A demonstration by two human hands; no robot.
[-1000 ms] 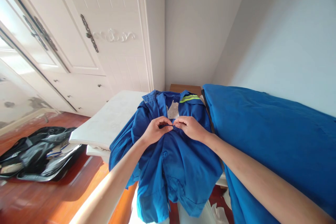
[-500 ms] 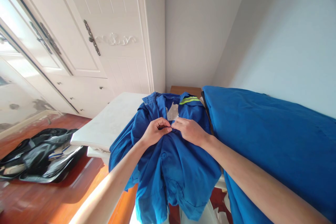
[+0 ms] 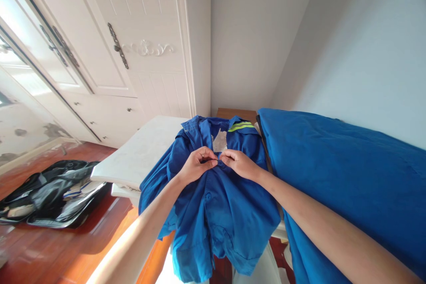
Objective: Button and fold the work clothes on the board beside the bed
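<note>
A blue work jacket [image 3: 229,217] with a yellow-green reflective strip on one shoulder lies front up, its lower part hanging toward me. My left hand [image 3: 198,164] pinches the front edge of the jacket just below the open collar. Close beside it, my right hand [image 3: 238,163] pinches the opposite front edge, the fingertips of both hands almost meeting. Below them one button [image 3: 208,196] shows on the front placket. Whatever small part sits between my fingertips is hidden. A pale, torn-looking patch [image 3: 219,141] shows inside the neck opening.
A white board-like top [image 3: 133,151] is left of the jacket. Blue cloth [image 3: 333,164] covers a raised surface on the right. An open suitcase [image 3: 49,195] with clothes lies on the red-brown floor. A white wardrobe [image 3: 149,17] stands behind, beside a grey wall [image 3: 372,53].
My right fingertips have shifted slightly at the jacket's front edge and drawn a little apart from the left. The left hand has barely moved.
</note>
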